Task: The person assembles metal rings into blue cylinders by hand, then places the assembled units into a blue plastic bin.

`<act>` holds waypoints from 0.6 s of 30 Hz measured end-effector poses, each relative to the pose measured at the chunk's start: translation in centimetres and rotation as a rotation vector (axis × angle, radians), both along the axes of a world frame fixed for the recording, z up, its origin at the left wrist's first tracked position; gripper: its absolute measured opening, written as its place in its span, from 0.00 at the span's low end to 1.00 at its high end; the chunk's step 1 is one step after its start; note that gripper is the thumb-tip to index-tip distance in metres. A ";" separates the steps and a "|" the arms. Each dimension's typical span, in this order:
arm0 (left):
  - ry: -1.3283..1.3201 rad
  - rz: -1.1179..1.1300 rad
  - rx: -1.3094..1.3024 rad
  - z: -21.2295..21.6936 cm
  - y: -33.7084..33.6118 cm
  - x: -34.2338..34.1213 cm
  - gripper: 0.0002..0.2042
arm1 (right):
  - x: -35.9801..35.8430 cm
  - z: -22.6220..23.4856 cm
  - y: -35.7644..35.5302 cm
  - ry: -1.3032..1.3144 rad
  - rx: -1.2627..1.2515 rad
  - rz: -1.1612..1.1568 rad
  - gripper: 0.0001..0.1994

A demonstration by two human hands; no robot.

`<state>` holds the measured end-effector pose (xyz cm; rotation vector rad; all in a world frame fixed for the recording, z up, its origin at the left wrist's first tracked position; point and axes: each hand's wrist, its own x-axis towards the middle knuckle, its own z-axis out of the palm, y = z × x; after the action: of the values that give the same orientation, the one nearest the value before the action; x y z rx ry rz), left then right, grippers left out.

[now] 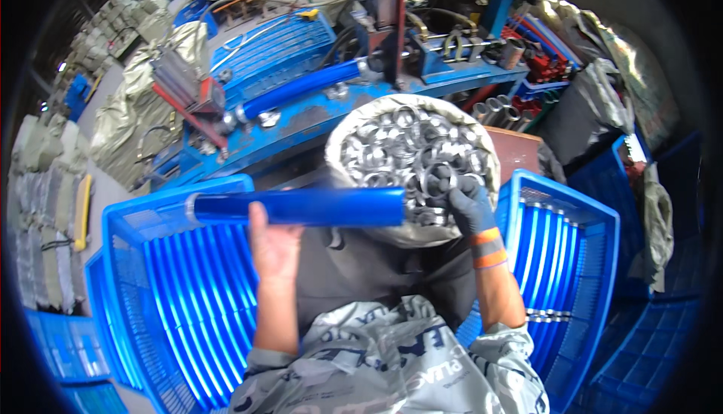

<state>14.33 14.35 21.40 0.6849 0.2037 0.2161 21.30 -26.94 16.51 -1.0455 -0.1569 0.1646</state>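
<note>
A long, shiny blue tube (331, 207) lies level across my left hand (276, 247), which is bare and closed around it from below. At its left end the tube shows a pale, silvery band. My right hand (471, 207), in a dark glove with an orange and grey cuff, reaches into a white sack (337, 124) full of loose metal rings. Its fingertips are closed on the edge of one metal ring (437, 181) at the top of the heap. The tube's right end hangs over the sack's near left side.
Blue crates stand on both sides: the left crate (124, 222) and the right crate (606, 222) hold rows of blue tubes. Beyond the sack is a blue workbench (290, 139) with a machine and another blue tube (309, 86). A brown board (517, 150) stands behind the sack.
</note>
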 end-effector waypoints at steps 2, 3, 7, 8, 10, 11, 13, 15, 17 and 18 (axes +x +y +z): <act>-0.019 -0.038 0.008 -0.6 -1.9 0.6 0.24 | -0.5 1.3 1.2 -0.048 0.068 0.058 0.17; -0.016 -0.006 0.061 -0.6 -2.6 0.4 0.24 | -0.7 2.0 2.2 -0.044 0.050 0.035 0.18; -0.037 0.062 0.155 -0.4 -3.3 -0.3 0.23 | -1.0 3.3 5.4 -0.129 0.015 0.003 0.32; -0.036 0.083 0.162 -0.3 -3.2 -0.5 0.22 | -1.3 3.9 6.0 -0.098 0.018 -0.003 0.36; -0.052 0.103 0.165 -0.2 -3.1 -0.8 0.22 | -1.4 3.1 6.3 -0.086 -0.096 -0.036 0.38; -0.049 0.120 0.165 -0.2 -3.0 -1.0 0.22 | -1.7 3.5 6.5 -0.066 -0.117 -0.026 0.38; -0.059 0.133 0.160 -0.4 -2.7 -1.0 0.22 | -1.8 3.9 6.8 -0.064 -0.181 -0.023 0.38; -0.067 0.134 0.156 -0.5 -2.4 -0.7 0.21 | -1.9 4.2 7.3 -0.045 -0.174 -0.035 0.37; -0.055 0.146 0.146 -0.3 -2.7 -0.5 0.22 | -1.6 4.4 7.2 -0.071 -0.265 -0.034 0.35; -0.048 0.149 0.153 -0.3 -2.5 -0.2 0.22 | -1.1 4.6 7.0 -0.108 -0.329 -0.028 0.34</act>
<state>14.16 11.83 21.15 0.8163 0.1935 0.3933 20.17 -19.92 21.06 -1.3849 -0.2176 0.1103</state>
